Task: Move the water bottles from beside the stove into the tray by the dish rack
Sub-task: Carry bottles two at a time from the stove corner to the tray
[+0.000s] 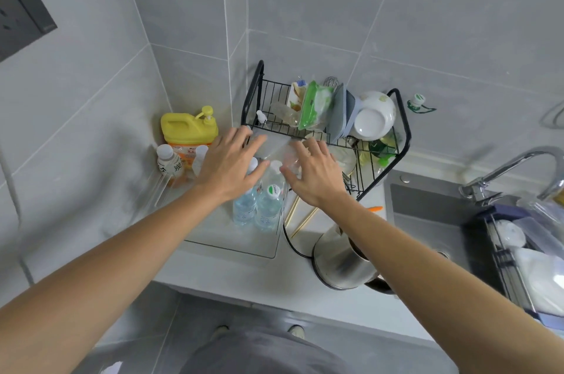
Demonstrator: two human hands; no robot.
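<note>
The left hand [230,161] hid one clear plastic water bottle's [244,205] cap; the chrome faucet [518,169] ran off-frame.

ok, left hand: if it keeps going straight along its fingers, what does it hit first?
Probably the dish rack: the left hand points up and right over the bottles, fingertips near the rack's lower left corner. Depth is unclear, so it might pass above the frame.

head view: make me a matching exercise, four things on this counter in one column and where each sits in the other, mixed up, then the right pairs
Things:
1. yellow detergent jug
2. white bowl
3. steel pot
4. water bottles

Places:
A. in the clear tray
B. in the corner of the tiled walls
C. on the dish rack
D. on the counter at its front edge, left of the sink

Pairs: 1-B, 2-C, 3-D, 4-A
</note>
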